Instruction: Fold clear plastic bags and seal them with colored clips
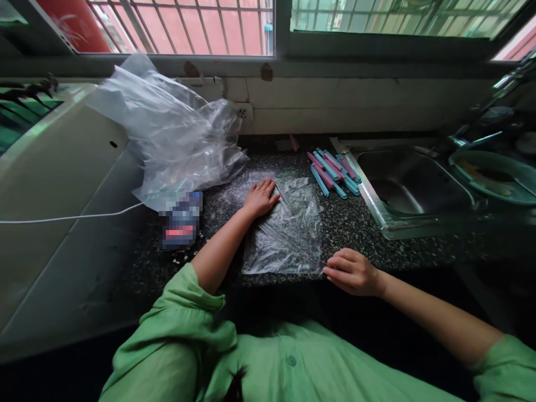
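A clear, wrinkled plastic bag (pixel 293 234) lies flat on the speckled dark countertop in front of me. My left hand (pixel 260 199) rests palm down on its upper left part, fingers stretched out. At the bag's lower right corner is my right hand (pixel 350 272), its fingers curled together and their tips at the corner, which they seem to pinch. The thumb's grip there is partly hidden. Beyond the bag, to the right, several pink and blue bag sealing clips (pixel 333 170) lie in a loose pile.
Large crumpled clear plastic bags (pixel 180 128) are heaped at the back left, by a blurred-out packet or device (pixel 182 220) and a white cable (pixel 84 216). A steel sink (pixel 377 226) is set in at right, with a greenish bowl (pixel 473 187) beside it. A pale appliance (pixel 54 184) borders the left.
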Available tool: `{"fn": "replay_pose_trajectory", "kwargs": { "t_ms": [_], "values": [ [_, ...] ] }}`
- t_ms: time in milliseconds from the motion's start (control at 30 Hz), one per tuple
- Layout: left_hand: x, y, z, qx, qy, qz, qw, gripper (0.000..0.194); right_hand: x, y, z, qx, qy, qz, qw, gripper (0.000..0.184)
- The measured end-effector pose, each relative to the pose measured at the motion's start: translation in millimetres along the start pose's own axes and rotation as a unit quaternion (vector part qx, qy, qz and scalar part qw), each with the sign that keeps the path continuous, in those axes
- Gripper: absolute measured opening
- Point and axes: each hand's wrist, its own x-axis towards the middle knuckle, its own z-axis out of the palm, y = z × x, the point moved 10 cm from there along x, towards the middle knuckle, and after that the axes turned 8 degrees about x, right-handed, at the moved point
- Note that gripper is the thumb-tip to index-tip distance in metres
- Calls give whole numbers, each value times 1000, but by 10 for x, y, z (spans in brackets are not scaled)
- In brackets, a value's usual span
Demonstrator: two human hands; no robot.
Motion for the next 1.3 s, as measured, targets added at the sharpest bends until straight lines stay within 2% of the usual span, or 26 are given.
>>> {"fn": "replay_pose_trajectory", "kwargs": {
  "t_ms": [100,200,300,433,500,600,733,800,867,933,1000,1067,1167,1233,1300],
  "values": [
    [-67,-52,-126,-27,45,-13,999,51,-38,217,-161,-11,44,50,998,9],
    [-202,-39,-222,-38,71,5,997,47,-9,692,-231,-56,69,144,986,11],
    [-379,-34,-206,-32,65,21,997,48,145,1268,-109,-87,44,238,966,21],
    [-574,-126,-106,-14,47,-1,999,53,490,1853,181,-115,-12,308,944,32],
    [-629,-160,-55,-3,37,-9,999,54,601,2038,298,-136,-38,328,934,34],
    [-655,-188,26,16,12,-18,1000,54,583,2236,377,-163,-58,357,918,31],
    [-611,-219,74,16,-8,-32,999,54,444,2357,297,-187,-17,374,908,27],
    [-597,-237,8,-14,15,-32,999,53,439,2299,214,-190,21,355,915,26],
    [-653,-243,-149,-63,71,-17,995,50,459,2116,112,-182,63,316,929,26],
    [-838,-204,-364,-113,148,29,982,42,454,1795,4,-164,94,260,947,23],
    [-1142,-71,-505,-147,183,116,965,32,395,1373,-63,-133,92,196,967,18],
    [-1495,74,-544,-148,181,195,953,26,273,937,-107,-95,77,151,981,14],
    [-1913,193,-479,-115,152,244,951,27,99,376,-83,-40,38,102,993,15],
    [-2060,215,-414,-99,133,245,955,33,29,161,-13,-38,10,97,995,25],
    [-2138,229,-368,-87,133,243,957,36,1,55,58,-45,-4,101,994,29]
  ]
}}
